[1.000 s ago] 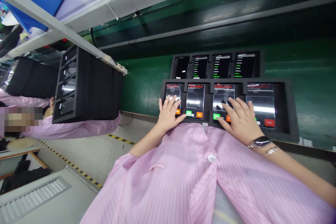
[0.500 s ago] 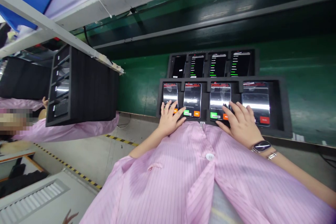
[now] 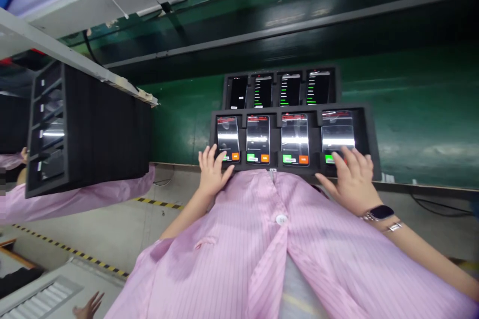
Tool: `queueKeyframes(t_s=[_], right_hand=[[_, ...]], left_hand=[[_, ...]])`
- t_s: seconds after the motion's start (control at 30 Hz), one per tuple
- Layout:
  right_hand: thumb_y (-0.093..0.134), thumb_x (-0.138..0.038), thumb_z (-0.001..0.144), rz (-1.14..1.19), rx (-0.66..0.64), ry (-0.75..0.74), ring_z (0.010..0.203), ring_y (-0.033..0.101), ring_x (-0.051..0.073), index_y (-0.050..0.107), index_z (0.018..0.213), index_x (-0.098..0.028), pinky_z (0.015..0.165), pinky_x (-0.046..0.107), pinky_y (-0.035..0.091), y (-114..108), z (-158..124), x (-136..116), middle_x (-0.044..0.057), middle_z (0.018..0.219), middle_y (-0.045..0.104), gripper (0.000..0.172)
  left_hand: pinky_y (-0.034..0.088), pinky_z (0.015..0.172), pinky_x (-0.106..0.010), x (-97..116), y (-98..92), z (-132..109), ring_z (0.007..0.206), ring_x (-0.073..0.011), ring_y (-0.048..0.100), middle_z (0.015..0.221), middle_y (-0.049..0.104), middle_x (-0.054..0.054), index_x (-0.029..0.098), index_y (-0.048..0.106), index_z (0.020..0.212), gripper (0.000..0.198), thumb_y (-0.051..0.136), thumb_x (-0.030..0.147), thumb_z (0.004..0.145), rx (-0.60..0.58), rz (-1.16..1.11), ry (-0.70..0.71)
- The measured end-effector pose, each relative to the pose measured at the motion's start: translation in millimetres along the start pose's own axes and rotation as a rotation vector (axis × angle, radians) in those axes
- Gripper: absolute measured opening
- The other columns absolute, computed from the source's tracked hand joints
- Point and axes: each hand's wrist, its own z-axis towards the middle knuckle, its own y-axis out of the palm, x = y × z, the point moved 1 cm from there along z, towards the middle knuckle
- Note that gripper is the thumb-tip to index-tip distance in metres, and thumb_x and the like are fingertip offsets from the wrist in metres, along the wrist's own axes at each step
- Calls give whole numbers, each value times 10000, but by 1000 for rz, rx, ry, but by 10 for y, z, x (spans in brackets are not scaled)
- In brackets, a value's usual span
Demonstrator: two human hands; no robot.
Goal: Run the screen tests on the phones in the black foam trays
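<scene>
Smock (image 3: 243,259): pink, fine darker pinstripes. Near tray (image 3: 368,129): black foam. Its 4 phones (image 3: 258,139): red header bars, green and orange buttons. Bench surface (image 3: 422,109): dark green. Floor tape (image 3: 157,203): yellow-black hazard stripes. Watch (image 3: 379,213): black face, silver band.

place: electronics factory line | evidence: green conveyor belt (image 3: 411,109); foam trays of phones (image 3: 368,129); pink anti-static smock (image 3: 243,254)
</scene>
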Motion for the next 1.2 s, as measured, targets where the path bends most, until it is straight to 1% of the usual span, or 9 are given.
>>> queueKeyframes(t_s=[0.13,0.27,0.43,0.53,0.67,0.8,0.93,1.07,1.2], right_hand=[[567,-540,995,-85,2,51,1464,398,476,342,1623,-165,1213,677,293,-70,-223,182,290,1543,470,766],[596,-608,962,-35,33,59,1492,371,473,193,1674,-176,1212,673,303,-46,-218,199,293,1566,441,925],[493,-606,1001,-5,4,99,1520,328,478,581,1487,-248,1217,714,254,-61,-126,110,221,1608,433,610],[487,-611,1007,18,-5,143,1521,332,469,558,1514,-166,1231,681,270,-131,-77,43,264,1579,451,678],[465,-594,1027,20,4,98,1520,331,468,555,1491,-83,1237,658,280,-157,-22,-6,303,1548,465,696],[435,-617,1030,25,49,-4,1500,362,458,582,1439,-88,1225,644,311,-54,55,-36,295,1514,497,684],[428,-620,1031,42,18,-38,1489,356,457,598,1401,-86,1231,652,275,71,236,-181,288,1503,500,672],[460,-544,1046,57,-51,-99,1504,326,453,576,1440,-92,1237,660,225,171,422,-382,274,1548,462,610],[455,-569,1044,55,-89,-94,1506,328,454,514,1511,-107,1209,714,215,241,475,-455,262,1569,450,660]], left_hand=[[354,1246,-583,-171,38,-116,1554,-341,370,1641,392,-250,154,418,1494,612,550,511,1015,-67,-86,-48],[439,1203,-531,-225,51,-122,1562,-315,368,1656,371,-246,182,392,1491,612,573,507,1006,-98,-120,-51],[430,1218,-526,-251,39,-104,1579,-303,337,1678,357,-201,208,499,1428,509,560,503,1017,-156,-80,-43],[419,1230,-510,-251,33,-108,1585,-304,321,1688,342,-187,200,567,1379,469,524,515,1034,-161,-69,-48],[409,1230,-524,-230,12,-114,1570,-307,348,1667,373,-211,170,526,1438,535,499,525,1039,-141,-75,-50],[278,1268,-635,-68,-28,-13,1582,-368,299,1647,414,-193,198,558,1442,578,586,558,992,-126,22,-50],[183,1296,-654,252,9,255,1583,-378,282,1646,431,-132,275,620,1415,555,633,599,966,-159,34,72],[160,1293,-681,479,98,481,1575,-394,292,1661,411,-123,285,605,1452,567,613,603,982,-188,1,179],[163,1288,-694,532,138,523,1570,-409,294,1662,406,-141,261,568,1498,627,619,607,977,-170,-8,161]])
